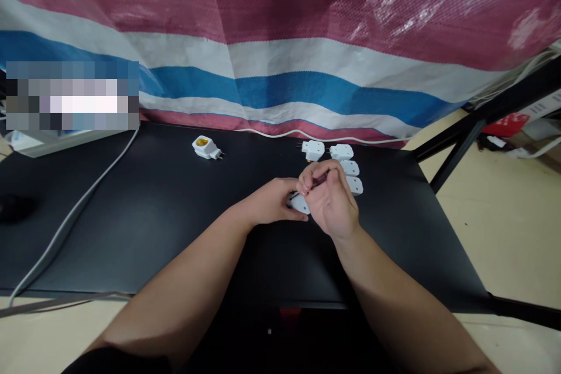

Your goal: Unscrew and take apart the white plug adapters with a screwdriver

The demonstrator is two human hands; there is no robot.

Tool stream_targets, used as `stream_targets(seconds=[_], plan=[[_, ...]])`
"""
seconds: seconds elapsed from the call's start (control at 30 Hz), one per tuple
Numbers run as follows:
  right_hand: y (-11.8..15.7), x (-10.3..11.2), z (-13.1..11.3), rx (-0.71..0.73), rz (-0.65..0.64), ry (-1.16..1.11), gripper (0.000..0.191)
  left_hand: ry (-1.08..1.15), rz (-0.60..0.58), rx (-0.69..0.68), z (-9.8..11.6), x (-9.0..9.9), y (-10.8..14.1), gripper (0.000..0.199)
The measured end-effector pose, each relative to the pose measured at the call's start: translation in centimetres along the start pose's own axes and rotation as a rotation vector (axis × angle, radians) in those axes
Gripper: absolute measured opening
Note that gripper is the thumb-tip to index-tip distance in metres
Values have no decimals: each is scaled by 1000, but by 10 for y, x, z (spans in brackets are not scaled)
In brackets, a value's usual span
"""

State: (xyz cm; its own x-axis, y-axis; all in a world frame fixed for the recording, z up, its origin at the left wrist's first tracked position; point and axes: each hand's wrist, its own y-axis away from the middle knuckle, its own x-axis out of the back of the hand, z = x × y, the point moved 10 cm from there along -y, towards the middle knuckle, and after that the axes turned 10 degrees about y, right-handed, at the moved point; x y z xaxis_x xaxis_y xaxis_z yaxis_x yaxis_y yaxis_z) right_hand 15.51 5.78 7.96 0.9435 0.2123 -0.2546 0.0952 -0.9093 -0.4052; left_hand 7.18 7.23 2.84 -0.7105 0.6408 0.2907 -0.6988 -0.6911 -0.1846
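Note:
My left hand [274, 201] is closed around the sides of a white plug housing [300, 205] lying on the black table; fingers cover part of it. Just above that housing, my right hand [332, 201] is curled, palm partly up, with its fingers pinching a slim dark-red handle [321, 179], apparently a screwdriver. A thin dark shaft seems to reach toward the housing, but its tip is hidden. Behind my right hand sit several similar housings: a white two-pin plug [312, 149], another white plug [341, 152], and further white housings [350, 168] beside my fingers.
A white plug with a round yellow-gold opening [205, 146] lies farther left on the black table [131, 216]. A grey cable [83, 204] crosses the left side, near a dark mouse-like object [17, 208]. A striped plastic sheet [280, 47] hangs behind; a black metal frame [477, 123] stands right.

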Motion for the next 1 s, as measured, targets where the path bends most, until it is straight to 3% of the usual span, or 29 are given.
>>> stream_targets(seconds=[0.13,0.27,0.4,0.53,0.63,0.77,0.87,1.0], plan=[[6,3,-11,129,-29,314,23,-32,12,6,3,-1,0,31],[15,10,-23,229,93,582,14,-52,16,-10,9,-5,-1,29],[16,12,-20,178,147,513,10,-68,29,-22,9,-6,-1,30],[7,-4,-22,146,-29,486,8,-27,31,-41,10,-8,0,30],[4,-17,-15,35,-200,368,18,6,36,-26,11,-10,1,30],[7,-19,4,-125,-195,141,32,60,2,8,10,-17,1,27],[10,-20,7,-76,-178,41,19,79,21,-8,10,-16,2,34],[12,-17,4,-6,-187,66,13,64,9,-9,8,-15,0,29]])
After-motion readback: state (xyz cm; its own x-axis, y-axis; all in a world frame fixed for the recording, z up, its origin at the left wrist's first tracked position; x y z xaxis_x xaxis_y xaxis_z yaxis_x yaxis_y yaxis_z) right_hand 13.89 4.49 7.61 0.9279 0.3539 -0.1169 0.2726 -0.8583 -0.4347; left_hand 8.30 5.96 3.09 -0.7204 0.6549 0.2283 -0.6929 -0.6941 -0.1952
